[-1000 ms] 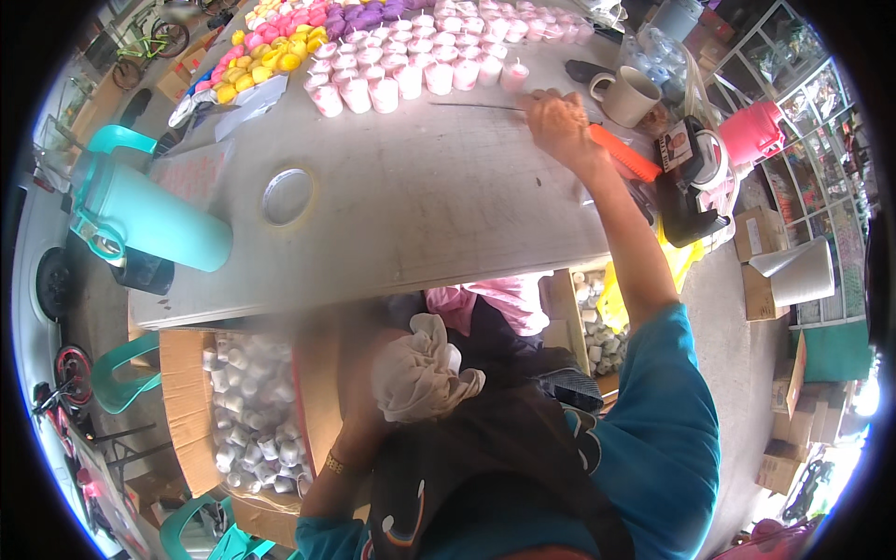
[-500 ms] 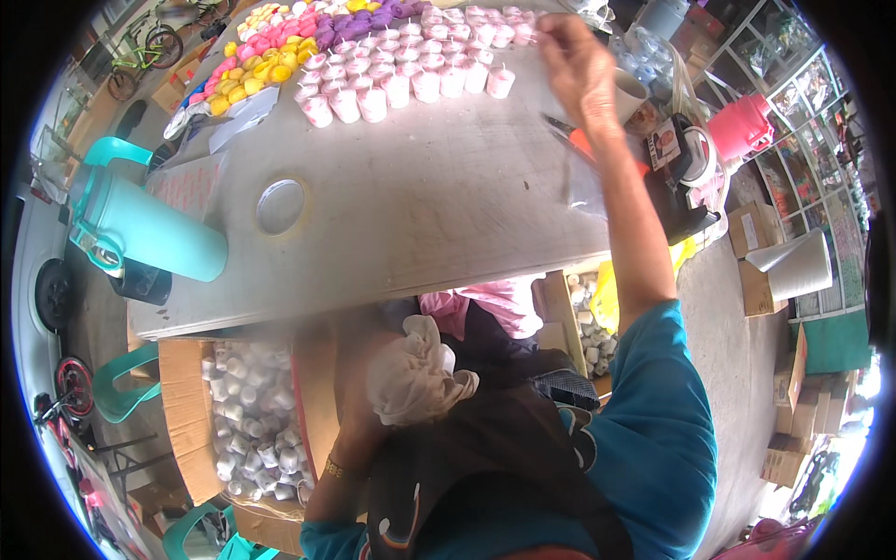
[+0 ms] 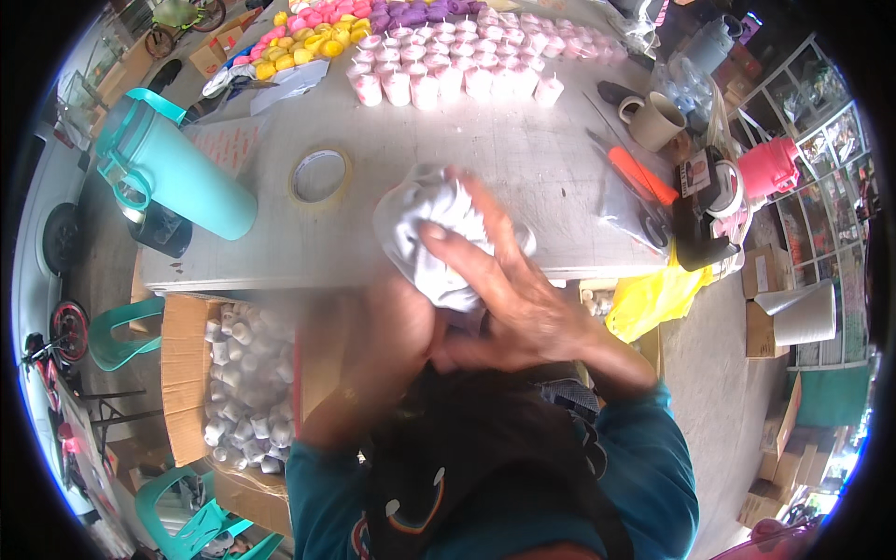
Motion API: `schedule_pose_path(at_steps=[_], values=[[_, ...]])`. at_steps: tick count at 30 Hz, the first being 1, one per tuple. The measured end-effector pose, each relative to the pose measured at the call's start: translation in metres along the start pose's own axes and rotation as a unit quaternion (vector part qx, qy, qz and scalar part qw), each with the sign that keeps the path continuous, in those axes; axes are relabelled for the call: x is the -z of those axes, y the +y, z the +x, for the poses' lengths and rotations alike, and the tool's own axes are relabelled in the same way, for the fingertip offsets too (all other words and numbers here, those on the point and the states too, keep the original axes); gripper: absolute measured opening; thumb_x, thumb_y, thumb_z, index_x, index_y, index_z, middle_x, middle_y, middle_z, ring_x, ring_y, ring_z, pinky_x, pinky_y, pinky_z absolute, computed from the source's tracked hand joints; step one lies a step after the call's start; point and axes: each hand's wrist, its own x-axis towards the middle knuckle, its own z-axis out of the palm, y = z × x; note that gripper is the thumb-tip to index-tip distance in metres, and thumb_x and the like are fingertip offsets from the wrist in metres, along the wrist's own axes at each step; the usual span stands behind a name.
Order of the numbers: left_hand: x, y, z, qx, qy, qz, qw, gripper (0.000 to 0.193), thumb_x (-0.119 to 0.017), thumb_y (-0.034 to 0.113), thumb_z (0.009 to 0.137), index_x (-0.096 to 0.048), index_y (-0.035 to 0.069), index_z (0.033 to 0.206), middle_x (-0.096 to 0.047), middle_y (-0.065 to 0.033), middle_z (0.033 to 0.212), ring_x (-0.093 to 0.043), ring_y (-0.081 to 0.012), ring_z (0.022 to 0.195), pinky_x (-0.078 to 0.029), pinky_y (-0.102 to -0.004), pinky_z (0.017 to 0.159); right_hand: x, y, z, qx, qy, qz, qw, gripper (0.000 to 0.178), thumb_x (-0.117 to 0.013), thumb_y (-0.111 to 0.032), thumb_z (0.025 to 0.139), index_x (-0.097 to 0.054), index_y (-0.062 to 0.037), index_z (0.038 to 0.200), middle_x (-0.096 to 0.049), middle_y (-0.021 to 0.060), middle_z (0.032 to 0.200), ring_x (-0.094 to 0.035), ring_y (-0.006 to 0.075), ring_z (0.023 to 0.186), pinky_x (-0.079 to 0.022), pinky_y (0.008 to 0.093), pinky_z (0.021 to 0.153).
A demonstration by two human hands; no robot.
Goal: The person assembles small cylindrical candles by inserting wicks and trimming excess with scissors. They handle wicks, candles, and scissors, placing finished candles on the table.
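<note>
A bunched white cloth [image 3: 425, 229] is held up over the table's near edge. My right hand [image 3: 518, 299] curls over it from the right, with thumb and fingers pressed against the fabric. From below left, my left hand [image 3: 401, 313] grips the cloth's lower part; it is smeared by motion and its fingers are mostly hidden. Whether anything is wrapped inside the cloth cannot be seen. Farther back on the table, small pale-pink candles [image 3: 425, 89] with wicks stand in close rows, away from both hands.
Yellow [image 3: 331, 47] and purple candles [image 3: 425, 19] lie at the back. A tape roll [image 3: 319, 175] and a turquoise tumbler [image 3: 191, 177] are on the left; a mug [image 3: 653, 121] and an orange-handled knife [image 3: 644, 175] on the right. Below left, a cardboard box [image 3: 187, 373] holds many whitish pieces.
My right hand has come back from the far right end of the candle rows onto the cloth. My left hand has lifted the cloth up from my lap.
</note>
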Motion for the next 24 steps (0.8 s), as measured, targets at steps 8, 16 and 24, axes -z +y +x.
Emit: schedule_pose_path(at_steps=[8, 16, 24], values=[[0.023, -0.033, 0.072, 0.116, 0.048, 0.025, 0.992, 0.020, -0.048, 0.017, 0.098, -0.060, 0.001, 0.100, -0.057, -0.0030, 0.088, -0.054, -0.0093, 0.077, -0.049, -0.0246, 0.068, 0.079, 0.063, 0.038, -0.078, 0.203, -0.262, 0.940, 0.043, -0.054, -0.003, 0.079, -0.060, -0.0090, 0.120, -0.065, 0.0157, 0.103, -0.067, 0.0260, 0.084, -0.056, 0.0329, 0.070], [0.042, -0.036, 0.065, 0.112, -0.028, 0.078, 0.990, 0.016, -0.047, 0.006, 0.093, -0.061, 0.000, 0.086, -0.054, 0.0021, 0.073, -0.049, -0.0040, 0.069, -0.039, -0.0201, 0.060, 0.025, 0.178, 0.064, -0.223, 0.066, -0.529, 0.816, 0.043, -0.066, -0.023, 0.076, -0.061, -0.0232, 0.119, -0.061, 0.0149, 0.116, -0.062, 0.0334, 0.100, -0.052, 0.0436, 0.083], [0.042, -0.047, 0.103, -0.107, -0.030, 0.295, 0.949, 0.006, -0.056, 0.000, 0.080, -0.060, 0.004, 0.082, -0.051, -0.0057, 0.061, -0.046, -0.0175, 0.052, -0.042, -0.0326, 0.073, 0.016, 0.184, 0.087, -0.203, 0.096, -0.373, 0.900, 0.040, -0.064, -0.012, 0.076, -0.065, -0.0207, 0.116, -0.064, 0.0142, 0.107, -0.063, 0.0323, 0.100, -0.053, 0.0401, 0.084]])
